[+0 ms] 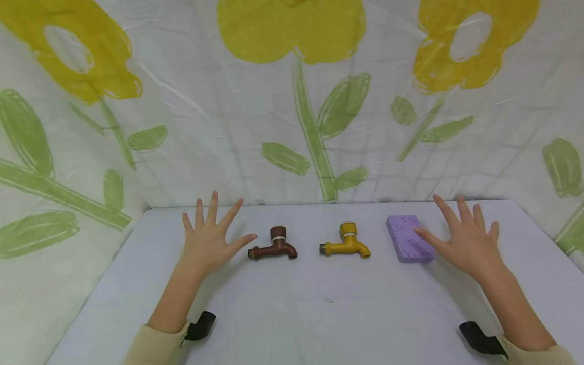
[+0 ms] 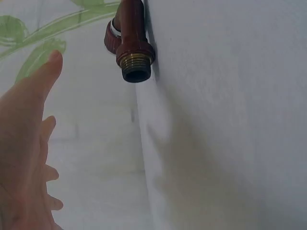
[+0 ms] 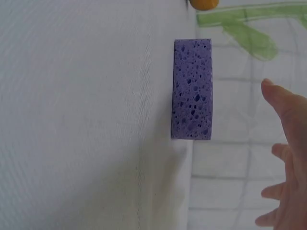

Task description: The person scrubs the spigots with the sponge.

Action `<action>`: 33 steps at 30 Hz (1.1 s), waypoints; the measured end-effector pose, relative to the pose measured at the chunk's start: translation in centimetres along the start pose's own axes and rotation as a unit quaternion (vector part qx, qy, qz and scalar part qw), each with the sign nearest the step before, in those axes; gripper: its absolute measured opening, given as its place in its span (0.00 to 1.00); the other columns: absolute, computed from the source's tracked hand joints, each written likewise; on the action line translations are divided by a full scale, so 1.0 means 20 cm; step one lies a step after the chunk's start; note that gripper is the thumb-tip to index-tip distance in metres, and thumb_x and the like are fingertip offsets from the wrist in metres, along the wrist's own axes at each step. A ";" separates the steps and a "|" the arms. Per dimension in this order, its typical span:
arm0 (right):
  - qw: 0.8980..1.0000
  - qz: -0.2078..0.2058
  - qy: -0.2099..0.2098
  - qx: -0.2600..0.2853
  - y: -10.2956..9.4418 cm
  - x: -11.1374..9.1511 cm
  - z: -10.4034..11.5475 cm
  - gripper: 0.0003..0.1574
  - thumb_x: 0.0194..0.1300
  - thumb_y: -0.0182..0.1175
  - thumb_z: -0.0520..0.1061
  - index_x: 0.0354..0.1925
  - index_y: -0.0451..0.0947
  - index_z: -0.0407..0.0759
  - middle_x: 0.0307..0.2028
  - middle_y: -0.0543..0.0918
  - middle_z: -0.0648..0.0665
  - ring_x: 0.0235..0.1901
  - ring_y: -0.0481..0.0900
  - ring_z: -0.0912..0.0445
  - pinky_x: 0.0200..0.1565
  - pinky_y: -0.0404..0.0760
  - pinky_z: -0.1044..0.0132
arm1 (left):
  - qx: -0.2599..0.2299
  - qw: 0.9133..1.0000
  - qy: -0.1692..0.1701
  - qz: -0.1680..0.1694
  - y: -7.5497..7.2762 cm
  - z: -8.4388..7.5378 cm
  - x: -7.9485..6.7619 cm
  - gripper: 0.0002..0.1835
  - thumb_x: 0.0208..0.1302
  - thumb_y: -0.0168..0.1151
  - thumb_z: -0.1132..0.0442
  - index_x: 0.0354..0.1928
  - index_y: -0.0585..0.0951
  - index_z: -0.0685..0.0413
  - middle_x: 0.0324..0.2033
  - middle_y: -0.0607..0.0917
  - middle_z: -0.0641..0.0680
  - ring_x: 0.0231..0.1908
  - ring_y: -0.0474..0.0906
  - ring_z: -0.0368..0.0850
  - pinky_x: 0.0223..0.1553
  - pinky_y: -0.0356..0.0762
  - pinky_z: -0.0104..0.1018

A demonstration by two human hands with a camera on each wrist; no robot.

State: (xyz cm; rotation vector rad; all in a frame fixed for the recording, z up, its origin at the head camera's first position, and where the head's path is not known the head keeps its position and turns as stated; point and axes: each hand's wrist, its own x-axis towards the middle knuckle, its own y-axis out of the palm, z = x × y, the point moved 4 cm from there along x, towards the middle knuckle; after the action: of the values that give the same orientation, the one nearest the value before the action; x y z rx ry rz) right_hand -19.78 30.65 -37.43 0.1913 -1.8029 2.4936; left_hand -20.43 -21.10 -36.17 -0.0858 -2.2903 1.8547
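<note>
Both hands hover above the white table (image 1: 292, 314) with fingers straight and splayed: the left hand (image 1: 205, 246) at 9 o'clock from the brown tap (image 1: 275, 249), the right hand (image 1: 472, 243) at 3 o'clock from the purple sponge (image 1: 406, 233), its thumb apart from it in the right wrist view. Two taps and one sponge lie in a row; from the yellow tap (image 1: 347, 247), the brown tap is at 9 o'clock, the sponge at 3, and a sheet (image 1: 219, 152) bearing three yellow flowers (image 1: 292, 35) at 12.
</note>
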 end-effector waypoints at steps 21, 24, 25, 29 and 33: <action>0.998 0.046 -0.026 0.035 0.05 0.10 0.13 0.65 0.73 0.58 0.74 0.85 0.41 0.42 0.76 0.49 0.14 0.69 0.53 0.13 0.61 0.58 0.13 | -0.026 0.996 0.085 0.011 0.15 -0.37 0.12 0.47 0.68 0.61 0.29 0.82 0.64 0.42 0.82 0.54 0.66 0.80 0.43 0.75 0.78 0.43 0.74; 0.997 0.062 -0.023 0.051 0.06 0.11 0.14 0.65 0.73 0.59 0.74 0.85 0.41 0.41 0.76 0.48 0.14 0.69 0.52 0.12 0.61 0.59 0.13 | -0.039 0.994 0.098 0.021 0.18 -0.42 0.13 0.45 0.69 0.62 0.30 0.81 0.67 0.44 0.81 0.58 0.66 0.80 0.45 0.74 0.79 0.44 0.72; 0.996 0.068 -0.021 0.057 0.06 0.12 0.15 0.66 0.73 0.59 0.74 0.85 0.40 0.41 0.77 0.48 0.15 0.69 0.52 0.12 0.61 0.59 0.13 | -0.045 0.993 0.104 0.022 0.18 -0.44 0.14 0.45 0.69 0.63 0.30 0.80 0.68 0.45 0.80 0.60 0.66 0.80 0.47 0.74 0.79 0.45 0.72; 0.994 0.079 -0.023 0.075 0.08 0.13 0.16 0.66 0.73 0.59 0.73 0.85 0.40 0.39 0.76 0.49 0.15 0.69 0.53 0.13 0.61 0.60 0.13 | -0.063 0.990 0.130 0.010 0.20 -0.51 0.15 0.43 0.68 0.66 0.33 0.77 0.72 0.50 0.76 0.68 0.67 0.78 0.55 0.73 0.79 0.51 0.69; 0.992 0.085 -0.024 0.087 0.09 0.15 0.17 0.66 0.74 0.59 0.72 0.85 0.39 0.37 0.75 0.53 0.15 0.69 0.55 0.14 0.63 0.60 0.15 | -0.074 0.984 0.163 -0.008 0.21 -0.58 0.15 0.40 0.67 0.70 0.37 0.72 0.77 0.56 0.70 0.76 0.67 0.73 0.67 0.70 0.77 0.61 0.63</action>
State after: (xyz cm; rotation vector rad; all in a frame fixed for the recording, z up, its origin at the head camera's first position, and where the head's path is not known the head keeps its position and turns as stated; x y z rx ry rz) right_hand -22.68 26.87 -37.70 0.1098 -1.6830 2.7890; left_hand -21.63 -8.59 -37.71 -0.3643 -2.1841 1.5279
